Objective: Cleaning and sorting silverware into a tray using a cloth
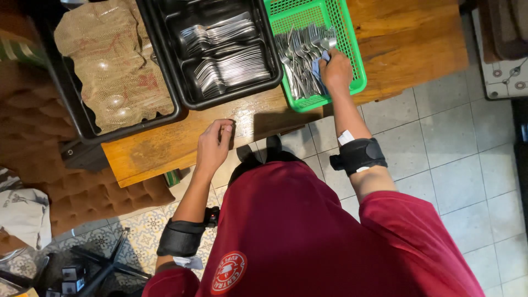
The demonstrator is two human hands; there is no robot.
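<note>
Right hand (pixel 335 70) seemingly grips forks (pixel 301 58); left hand (pixel 215 144) rests apart.

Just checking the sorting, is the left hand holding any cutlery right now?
No, the left hand rests empty on the wooden table, while the right hand reaches into the green basket.

Right hand (pixel 335 70) reaches forward, fingers curled closed; left hand (pixel 214 144) rests loosely curled, arm bent.

A bright green mesh basket (pixel 352 52) holds silver forks (pixel 300 55); beside it a black cutlery tray (pixel 165 49), tan burlap cloth (pixel 110 60), brown wooden table (pixel 407 38), pale grey floor tiles (pixel 456 148).
</note>
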